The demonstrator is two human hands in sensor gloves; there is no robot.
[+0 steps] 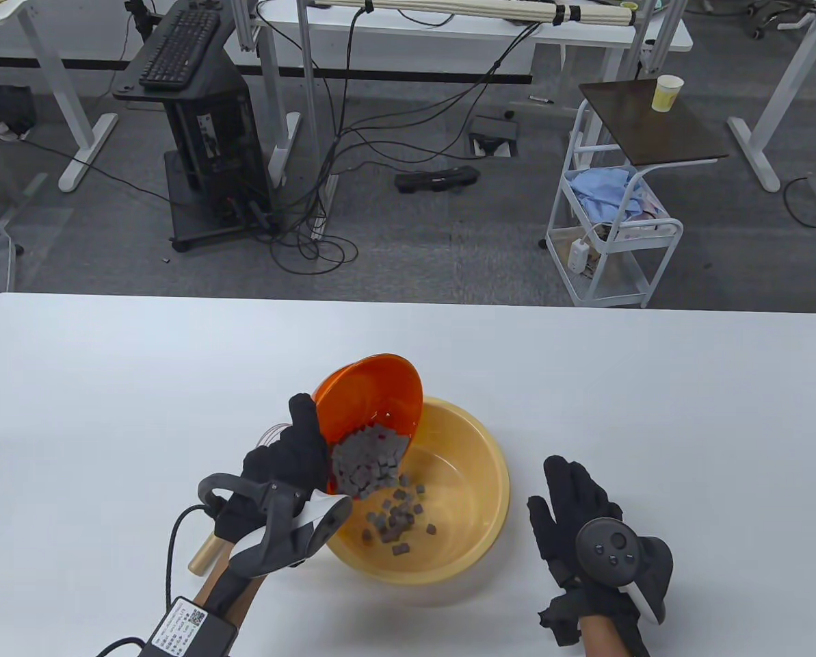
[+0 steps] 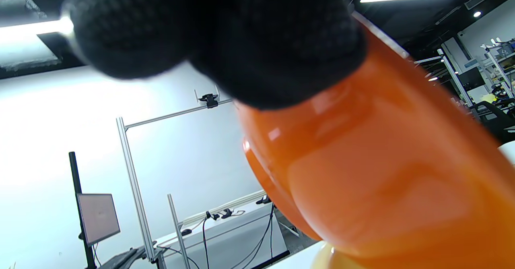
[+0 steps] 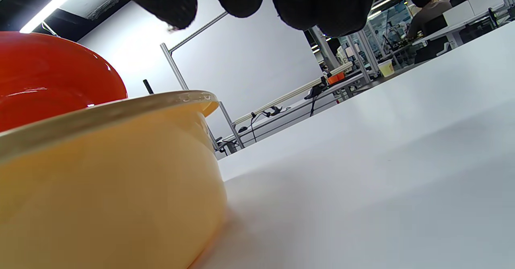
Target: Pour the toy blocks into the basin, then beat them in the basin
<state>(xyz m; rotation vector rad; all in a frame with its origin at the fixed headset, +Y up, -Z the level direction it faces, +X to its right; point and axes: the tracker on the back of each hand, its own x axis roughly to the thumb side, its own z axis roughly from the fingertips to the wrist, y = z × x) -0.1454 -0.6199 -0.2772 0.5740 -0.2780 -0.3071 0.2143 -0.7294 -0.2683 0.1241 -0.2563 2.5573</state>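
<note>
My left hand point(image 1: 298, 458) grips the rim of an orange bowl point(image 1: 370, 393), tilted steeply over the yellow basin point(image 1: 476, 479). Small grey toy blocks point(image 1: 370, 462) slide out of the bowl, and several point(image 1: 397, 523) lie on the basin's floor. In the left wrist view the bowl's orange underside point(image 2: 382, 172) fills the right side below my gloved fingers point(image 2: 241, 39). My right hand point(image 1: 572, 513) rests flat on the table right of the basin, fingers straight, holding nothing. The right wrist view shows the basin's wall point(image 3: 108, 188) and the bowl point(image 3: 52, 79) behind it.
A whisk lies partly hidden under my left hand; its wooden handle point(image 1: 206, 553) shows by my wrist and thin wires point(image 1: 271, 432) left of the bowl. The white table point(image 1: 688, 410) stretches around the basin. Beyond its far edge stand desks, cables and a cart point(image 1: 613, 226).
</note>
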